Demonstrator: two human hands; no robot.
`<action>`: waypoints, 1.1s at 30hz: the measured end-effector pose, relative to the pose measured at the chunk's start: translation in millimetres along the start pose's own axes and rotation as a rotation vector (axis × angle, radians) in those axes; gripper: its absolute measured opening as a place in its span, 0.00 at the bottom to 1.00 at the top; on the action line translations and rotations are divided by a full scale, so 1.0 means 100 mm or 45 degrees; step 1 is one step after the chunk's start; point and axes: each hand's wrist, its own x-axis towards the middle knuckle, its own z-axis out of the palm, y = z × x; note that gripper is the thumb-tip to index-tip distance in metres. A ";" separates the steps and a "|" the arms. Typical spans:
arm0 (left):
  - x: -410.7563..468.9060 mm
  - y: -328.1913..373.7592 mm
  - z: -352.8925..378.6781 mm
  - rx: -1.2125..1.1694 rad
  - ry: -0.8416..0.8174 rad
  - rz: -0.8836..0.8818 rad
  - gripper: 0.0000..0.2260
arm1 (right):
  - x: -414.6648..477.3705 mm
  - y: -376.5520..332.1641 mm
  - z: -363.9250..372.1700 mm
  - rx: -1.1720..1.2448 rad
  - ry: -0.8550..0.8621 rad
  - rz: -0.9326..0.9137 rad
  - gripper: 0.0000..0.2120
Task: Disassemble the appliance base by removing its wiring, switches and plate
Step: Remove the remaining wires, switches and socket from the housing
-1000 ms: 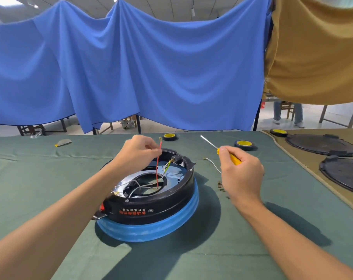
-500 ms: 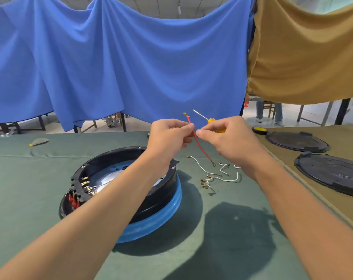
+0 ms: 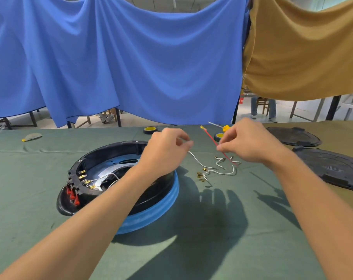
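**Red wire hangs over the pile, base sits to your left**

Your right hand [image 3: 250,142] pinches the red wire [image 3: 210,137] near mid-length, with the yellow screwdriver [image 3: 225,128] tucked in the same fist. The wire's long axis is diagonal: terminal end up and away to the left, lower end down among the loose white wires [image 3: 222,169] on the green cloth [image 3: 30,178]. The pile is right under that hand, so it's likely a short drop.

Your left hand [image 3: 163,152] hangs over the far rim of the appliance base [image 3: 102,150]. Its fingers are curled and blurred, so I can't tell if it pinches anything. The base lies left of both hands, under your left forearm, so the left is nearer. The red switches [image 3: 72,196] are at its near-left edge, with a white wire [image 3: 109,175] inside.
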 end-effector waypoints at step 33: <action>0.13 -0.96 -0.51 0.752 -0.655 -0.166 0.39 | -0.03 -0.13 0.12 0.156 -0.244 -0.307 0.12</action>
